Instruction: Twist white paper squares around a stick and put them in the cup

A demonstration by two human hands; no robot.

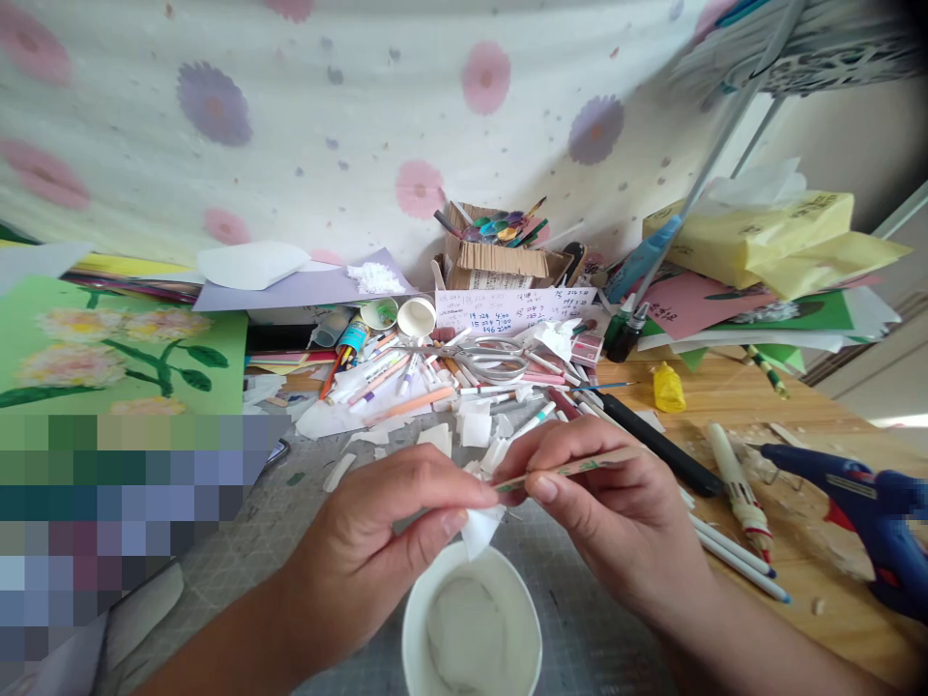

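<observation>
My left hand (395,512) pinches a small white paper piece (480,531) between thumb and forefinger, just above the rim of a white cup (475,619). In my right hand (601,512) is a thin wooden stick (580,466) with green marks, held between thumb and fingers and slanting down to the left. The stick's left end meets my left fingertips at the paper. The cup stands upright below both hands, and its inside looks pale. Torn white paper scraps (475,428) lie just behind my hands.
Markers and scissors (489,360) are heaped behind the scraps, before a cardboard box (500,259). At right lie a blue glue gun (855,503), a black stick (663,445) and a white marker (736,488). A green painted sheet (210,329) is at left, above a pixelated area.
</observation>
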